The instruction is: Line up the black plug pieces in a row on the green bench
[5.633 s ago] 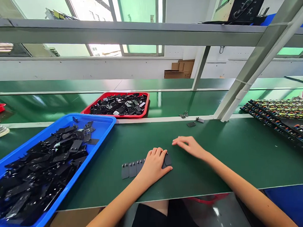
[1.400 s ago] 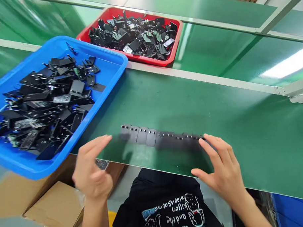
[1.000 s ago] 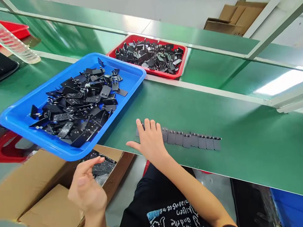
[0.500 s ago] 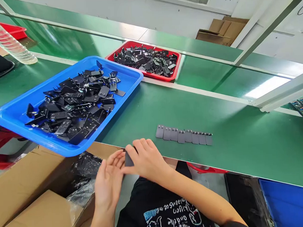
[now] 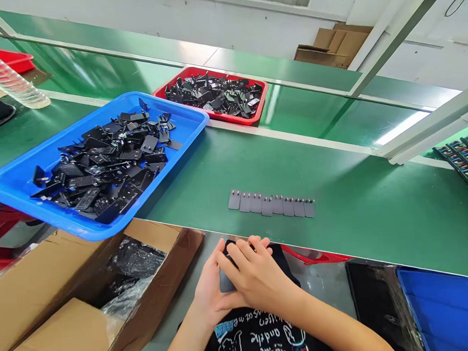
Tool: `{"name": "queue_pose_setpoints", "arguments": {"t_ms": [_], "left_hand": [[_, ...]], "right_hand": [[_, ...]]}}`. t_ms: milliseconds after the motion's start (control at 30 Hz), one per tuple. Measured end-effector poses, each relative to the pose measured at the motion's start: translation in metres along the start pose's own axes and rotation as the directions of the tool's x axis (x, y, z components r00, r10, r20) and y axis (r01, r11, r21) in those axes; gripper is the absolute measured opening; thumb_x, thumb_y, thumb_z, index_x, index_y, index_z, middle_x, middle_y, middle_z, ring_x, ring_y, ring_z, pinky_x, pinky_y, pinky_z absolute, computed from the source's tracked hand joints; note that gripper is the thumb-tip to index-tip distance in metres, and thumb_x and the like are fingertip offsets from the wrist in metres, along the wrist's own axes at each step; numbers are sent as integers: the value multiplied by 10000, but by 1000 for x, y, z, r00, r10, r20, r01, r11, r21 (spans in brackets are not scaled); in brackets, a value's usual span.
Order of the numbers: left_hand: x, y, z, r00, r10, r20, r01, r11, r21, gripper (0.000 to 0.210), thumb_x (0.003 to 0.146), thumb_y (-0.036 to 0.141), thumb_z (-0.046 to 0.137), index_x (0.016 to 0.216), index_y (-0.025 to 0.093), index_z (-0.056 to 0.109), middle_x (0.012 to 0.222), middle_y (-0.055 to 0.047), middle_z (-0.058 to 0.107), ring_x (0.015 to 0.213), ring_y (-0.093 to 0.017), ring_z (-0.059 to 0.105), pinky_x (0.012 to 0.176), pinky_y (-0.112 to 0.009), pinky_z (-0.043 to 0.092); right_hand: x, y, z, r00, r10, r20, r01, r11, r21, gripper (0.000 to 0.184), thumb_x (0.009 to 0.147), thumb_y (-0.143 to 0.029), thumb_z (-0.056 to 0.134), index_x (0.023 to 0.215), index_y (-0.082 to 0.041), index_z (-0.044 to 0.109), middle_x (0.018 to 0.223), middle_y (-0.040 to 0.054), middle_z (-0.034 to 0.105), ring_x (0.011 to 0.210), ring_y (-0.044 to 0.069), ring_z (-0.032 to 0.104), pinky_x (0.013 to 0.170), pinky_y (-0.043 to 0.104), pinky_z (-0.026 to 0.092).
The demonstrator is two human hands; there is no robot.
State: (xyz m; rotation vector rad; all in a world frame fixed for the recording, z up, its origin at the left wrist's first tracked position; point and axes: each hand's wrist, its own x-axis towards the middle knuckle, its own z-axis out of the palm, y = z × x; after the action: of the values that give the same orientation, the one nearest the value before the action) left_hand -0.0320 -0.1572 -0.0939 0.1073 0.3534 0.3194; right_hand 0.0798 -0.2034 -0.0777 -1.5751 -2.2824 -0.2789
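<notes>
Dark flat plates (image 5: 226,282), perhaps a small stack, sit between my two hands in front of the table edge. My left hand (image 5: 207,286) cups them from the left and below. Over the top curls my right hand (image 5: 256,274), its fingers bent across the plates and its thumb along the near side; the hands hide most of them. A row of dark plates (image 5: 266,207), each with small pins along its far edge, lies overlapping on the green table (image 5: 346,223) beyond my hands.
At left, a blue tray (image 5: 190,128) holds many loose black plates. Behind it stands a red tray (image 5: 263,105) of black parts. An open cardboard box (image 5: 171,290) is below the table edge. A clear bottle (image 5: 18,86) leans far left; a blue bin (image 5: 446,306) is lower right.
Both hands have moved right and nearer to my body with the plates. My left hand has closed in around them under the right. The row on the table is unchanged; the view has shifted slightly.
</notes>
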Motion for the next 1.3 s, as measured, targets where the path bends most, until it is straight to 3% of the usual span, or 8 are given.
{"name": "queue_pose_setpoints", "arguments": {"t_ms": [133, 200, 300, 400, 667, 867, 1067, 1300], "left_hand": [[8, 15, 26, 991, -128, -49, 124, 989, -84, 593, 929, 575, 337, 1210, 137, 623, 1207, -104, 652, 1245, -236, 532, 1048, -349, 410], [13, 26, 41, 995, -100, -19, 98, 991, -94, 630, 943, 570, 310, 1238, 90, 594, 1247, -143, 624, 1233, -257, 539, 1047, -385, 405], [21, 44, 54, 995, -24, 100, 32, 997, -74, 721, 939, 594, 297, 1341, 27, 489, 1387, -204, 494, 1318, -321, 443, 1089, -466, 340], [24, 59, 57, 984, 0, 178, 8, 999, -44, 759, 941, 609, 271, 1405, 23, 405, 1444, -206, 422, 1367, -323, 376, 1115, -470, 296], [47, 95, 48, 953, 28, 302, -36, 999, 21, 851, 917, 659, 254, 1459, 3, 284, 1477, -225, 360, 1386, -357, 329, 1091, -523, 313], [77, 120, 26, 969, 111, 223, -127, 990, 61, 841, 921, 661, 215, 1459, 20, 289, 1443, -222, 416, 1362, -356, 370, 1062, -548, 340], [74, 113, 24, 965, 133, 228, -146, 988, 45, 835, 917, 652, 259, 1461, 18, 284, 1452, -218, 404, 1370, -353, 358, 1061, -540, 349], [73, 114, 20, 959, 92, 268, -112, 992, 58, 832, 920, 652, 246, 1453, 15, 298, 1479, -204, 369, 1376, -344, 350, 1053, -514, 364]], "right_hand": [[-6, 24, -41, 986, 29, -162, -17, 997, 81, 739, 909, -730, 242, 1320, -166, 486, 1294, 135, 545, 1206, 308, 461, 1092, 590, 243], [-16, 42, -63, 941, 120, -316, -82, 988, 132, 654, 946, -670, 247, 1332, -193, 472, 1284, 131, 558, 1211, 309, 491, 1088, 608, 267], [-40, 72, -78, 789, 271, -552, -215, 962, 166, 533, 992, -556, 263, 1305, -207, 518, 1175, 129, 612, 1122, 301, 572, 1001, 585, 403], [-69, 102, -68, 610, 376, -697, -342, 919, 197, 508, 1012, -475, 270, 1152, -152, 636, 1044, 138, 662, 1008, 290, 625, 892, 526, 487], [-124, 144, -25, 496, 705, -506, -591, 702, 398, 564, 1012, -439, 255, 1001, -81, 690, 1018, 160, 673, 981, 286, 625, 841, 440, 470], [-124, 143, -24, 587, 682, -435, -581, 730, 361, 564, 1006, -465, 263, 986, -100, 691, 1011, 149, 677, 969, 277, 630, 803, 405, 468], [-123, 142, -24, 529, 719, -451, -612, 691, 385, 572, 1003, -466, 262, 938, -96, 693, 961, 147, 682, 949, 286, 639, 794, 410, 475], [-124, 142, -24, 536, 730, -425, -639, 679, 360, 589, 1000, -465, 240, 914, -101, 694, 963, 151, 685, 953, 294, 643, 809, 423, 481]]}}
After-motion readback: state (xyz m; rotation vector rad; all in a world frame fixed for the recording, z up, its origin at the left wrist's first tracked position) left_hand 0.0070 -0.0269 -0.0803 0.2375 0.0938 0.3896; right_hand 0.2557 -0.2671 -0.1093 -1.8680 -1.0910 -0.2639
